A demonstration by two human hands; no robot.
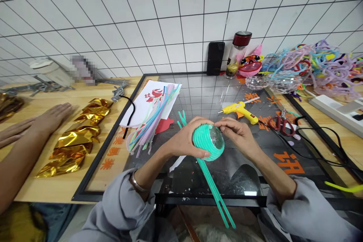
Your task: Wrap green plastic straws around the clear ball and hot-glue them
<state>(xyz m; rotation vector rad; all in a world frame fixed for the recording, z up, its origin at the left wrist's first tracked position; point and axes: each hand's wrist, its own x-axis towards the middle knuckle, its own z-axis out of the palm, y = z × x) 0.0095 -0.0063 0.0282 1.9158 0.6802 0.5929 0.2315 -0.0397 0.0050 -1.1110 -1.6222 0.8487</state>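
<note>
My left hand is wrapped round a clear ball that is covered in coils of mint-green pipe cleaner. A round patch of the ball's bare, see-through surface shows on its right side. At the ball's upper right edge, my right hand pinches the pipe cleaner between thumb and forefinger; its end is mostly hidden by the fingertips. Several loose green pipe cleaners lie beneath the ball, sticking out past the table's front edge.
A yellow glue gun and red-handled scissors lie to the right, among black cables. Pastel pipe cleaners rest on white paper. Another person's hand is at left beside gold foil. A glass bottle stands behind.
</note>
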